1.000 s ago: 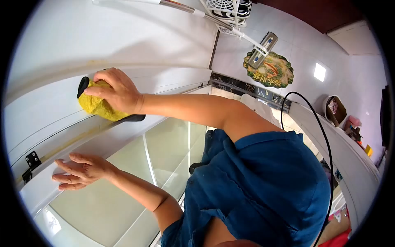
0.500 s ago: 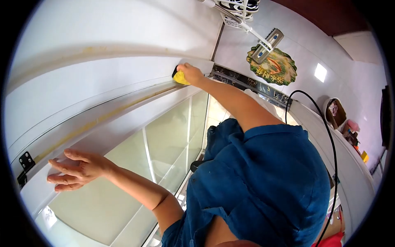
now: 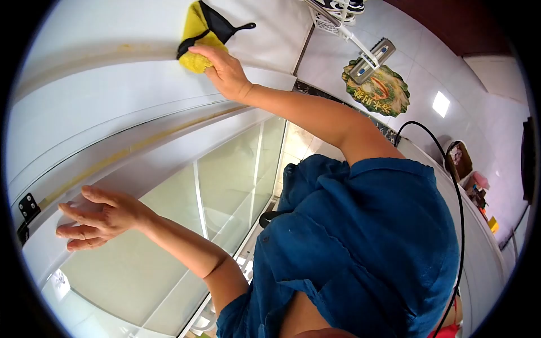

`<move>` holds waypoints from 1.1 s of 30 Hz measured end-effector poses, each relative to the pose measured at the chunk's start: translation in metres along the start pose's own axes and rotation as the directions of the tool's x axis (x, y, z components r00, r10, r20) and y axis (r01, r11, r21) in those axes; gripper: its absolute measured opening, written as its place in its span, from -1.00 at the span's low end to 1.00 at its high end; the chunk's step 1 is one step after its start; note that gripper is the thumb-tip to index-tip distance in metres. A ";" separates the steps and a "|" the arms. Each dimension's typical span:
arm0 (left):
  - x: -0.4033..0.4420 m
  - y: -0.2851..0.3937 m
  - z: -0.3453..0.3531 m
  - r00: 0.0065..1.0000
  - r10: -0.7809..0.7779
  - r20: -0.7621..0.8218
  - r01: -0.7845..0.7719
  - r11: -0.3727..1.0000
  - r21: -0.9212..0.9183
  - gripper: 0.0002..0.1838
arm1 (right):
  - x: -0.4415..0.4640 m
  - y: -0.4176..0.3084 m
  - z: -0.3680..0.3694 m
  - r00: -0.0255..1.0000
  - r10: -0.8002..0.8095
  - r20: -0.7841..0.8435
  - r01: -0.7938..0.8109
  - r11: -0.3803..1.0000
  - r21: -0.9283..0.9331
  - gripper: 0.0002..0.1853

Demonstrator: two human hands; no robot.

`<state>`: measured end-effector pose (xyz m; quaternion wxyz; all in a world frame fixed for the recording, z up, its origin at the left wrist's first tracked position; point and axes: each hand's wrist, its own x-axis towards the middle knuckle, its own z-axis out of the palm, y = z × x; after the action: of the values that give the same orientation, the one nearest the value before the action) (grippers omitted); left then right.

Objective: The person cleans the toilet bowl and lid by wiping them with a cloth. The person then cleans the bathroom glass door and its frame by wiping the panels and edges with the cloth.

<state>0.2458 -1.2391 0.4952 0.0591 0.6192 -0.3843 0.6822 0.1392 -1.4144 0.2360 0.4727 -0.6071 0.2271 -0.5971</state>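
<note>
My right hand is closed on a yellow and black cleaning cloth. The cloth hangs partly loose against the white wall by the door frame, its black loop end swung out to the right. Lower left, my left hand lies with fingers spread on the edge of the white door, which has frosted glass panels. A black hinge sits on the frame close to the left hand's fingers. A yellowish strip runs along the frame between both hands.
A flat mop stands over a patterned leaf-shaped mat on the tiled floor. Shoes on a white rack are at the top. A black cable curves past my right side. An open bin stands at the right.
My right hand has moved up and left from the frame's groove to the wall, and the bunched cloth has partly unfolded. My left hand stays on the door edge.
</note>
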 end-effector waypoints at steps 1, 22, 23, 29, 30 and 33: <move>0.000 0.000 0.000 1.000 -0.011 0.002 0.011 1.000 0.005 -0.40 | -0.007 0.010 -0.001 1.000 -0.026 0.011 0.026 0.998 -0.056 -0.47; 0.002 0.012 -0.007 0.998 -0.042 0.051 0.043 0.999 -0.021 -0.42 | -0.050 -0.138 0.032 0.931 0.072 0.357 -0.215 0.899 0.380 -0.46; 0.001 0.011 -0.007 0.998 -0.049 0.050 0.049 0.999 -0.015 -0.42 | -0.048 -0.147 0.035 0.942 0.026 0.335 -0.141 0.935 0.325 -0.40; -0.003 0.008 -0.005 0.996 -0.057 0.072 0.059 0.998 -0.021 -0.39 | -0.121 -0.056 0.040 0.836 -0.405 0.369 0.461 0.885 -0.072 -0.50; -0.004 0.008 -0.005 0.994 -0.073 0.079 0.075 0.997 -0.021 -0.39 | -0.134 -0.045 0.035 0.788 -0.372 0.491 0.476 0.874 -0.101 -0.47; -0.005 0.010 -0.007 0.989 -0.112 0.099 0.113 0.994 -0.007 -0.37 | -0.142 -0.031 0.019 0.494 -0.388 0.778 0.712 0.694 -0.106 -0.40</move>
<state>0.2361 -1.2402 0.4865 0.0826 0.6723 -0.3557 0.6440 0.1218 -1.2751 0.1929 0.1573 -0.9112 -0.0624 -0.3757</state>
